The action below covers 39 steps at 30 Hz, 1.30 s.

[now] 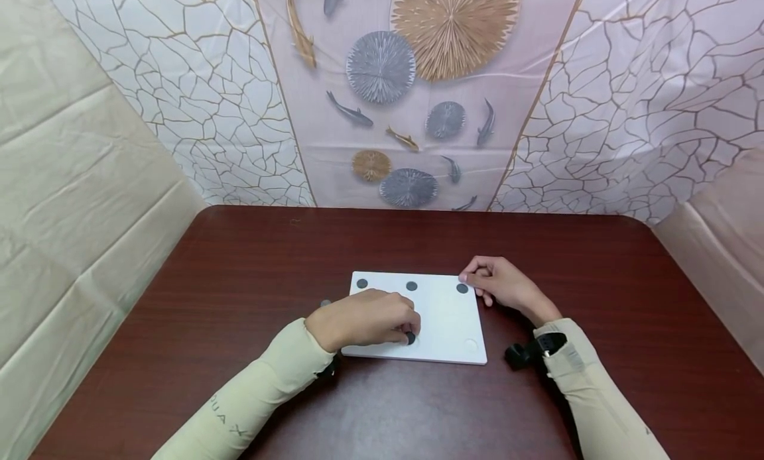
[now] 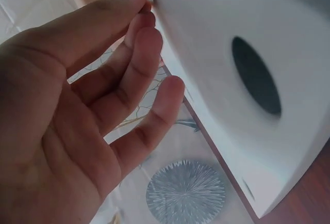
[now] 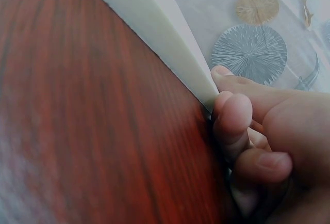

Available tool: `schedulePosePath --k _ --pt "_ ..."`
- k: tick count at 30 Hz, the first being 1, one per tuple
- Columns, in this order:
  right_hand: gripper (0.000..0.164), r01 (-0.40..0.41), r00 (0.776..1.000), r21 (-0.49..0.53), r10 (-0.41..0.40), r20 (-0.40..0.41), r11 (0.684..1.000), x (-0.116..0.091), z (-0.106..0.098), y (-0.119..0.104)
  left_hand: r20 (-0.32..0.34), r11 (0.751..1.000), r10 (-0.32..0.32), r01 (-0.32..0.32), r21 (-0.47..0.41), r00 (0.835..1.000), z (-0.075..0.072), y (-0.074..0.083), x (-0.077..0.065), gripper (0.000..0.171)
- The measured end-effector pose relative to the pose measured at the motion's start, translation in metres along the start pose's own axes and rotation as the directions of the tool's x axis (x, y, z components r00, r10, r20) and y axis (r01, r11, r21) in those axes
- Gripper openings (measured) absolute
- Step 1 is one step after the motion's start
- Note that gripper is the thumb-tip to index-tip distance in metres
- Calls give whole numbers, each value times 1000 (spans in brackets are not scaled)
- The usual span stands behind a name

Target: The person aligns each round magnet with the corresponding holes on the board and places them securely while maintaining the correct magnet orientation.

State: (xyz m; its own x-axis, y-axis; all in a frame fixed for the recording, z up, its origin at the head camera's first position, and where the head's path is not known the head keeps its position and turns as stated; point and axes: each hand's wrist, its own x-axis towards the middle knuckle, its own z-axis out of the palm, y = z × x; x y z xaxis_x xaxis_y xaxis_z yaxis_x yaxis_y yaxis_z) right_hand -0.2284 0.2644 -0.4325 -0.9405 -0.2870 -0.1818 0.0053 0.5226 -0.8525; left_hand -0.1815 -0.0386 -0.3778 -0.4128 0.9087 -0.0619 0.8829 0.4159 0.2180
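A flat white board (image 1: 444, 321) lies on the table, with a dark round disc (image 1: 362, 284) at its far left corner, another disc (image 1: 412, 286) at the middle of its far edge and a third disc (image 1: 462, 288) at its far right corner. Over the board's near middle, my left hand (image 1: 370, 316) pinches a dark disc (image 1: 410, 338) between thumb and fingers. In the left wrist view, a dark disc (image 2: 256, 77) shows on the board beside that hand. My right hand (image 1: 503, 284) grips the far right corner, also seen in the right wrist view with the board's edge (image 3: 191, 72).
A pale round recess (image 1: 471, 345) marks the board's near right corner. Dark reddish wood table (image 1: 268, 248) surrounds the board. A small grey thing (image 1: 325, 303) shows beside the left wrist, partly hidden. Patterned cloth (image 1: 382, 128) hangs behind the table.
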Motion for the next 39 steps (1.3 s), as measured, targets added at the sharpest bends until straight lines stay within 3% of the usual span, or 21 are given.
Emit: schedulePosePath --k 10,14,19,26,32,39 --pt "17 4 1000 -1 -4 4 1000 0 0 -1 6 994 -28 28 -108 1000 3 -1 3 12" --pt "17 2 1000 0 -2 2 1000 1 1 -2 -2 992 2 -2 -130 1000 3 -3 4 11" --pt "17 0 1000 -6 0 0 1000 1 0 -1 -3 993 28 -28 -118 1000 3 -2 5 9" --pt "19 -4 1000 -12 4 -3 1000 -2 -1 0 5 999 -5 5 -40 1000 4 2 7 6" --pt "21 -12 1000 -9 12 1 1000 -4 -1 1 17 998 -33 34 -47 999 6 3 6 6" --pt "20 -4 1000 -6 4 -1 1000 -3 0 -2 48 1000 -22 22 -14 999 3 1 2 10"
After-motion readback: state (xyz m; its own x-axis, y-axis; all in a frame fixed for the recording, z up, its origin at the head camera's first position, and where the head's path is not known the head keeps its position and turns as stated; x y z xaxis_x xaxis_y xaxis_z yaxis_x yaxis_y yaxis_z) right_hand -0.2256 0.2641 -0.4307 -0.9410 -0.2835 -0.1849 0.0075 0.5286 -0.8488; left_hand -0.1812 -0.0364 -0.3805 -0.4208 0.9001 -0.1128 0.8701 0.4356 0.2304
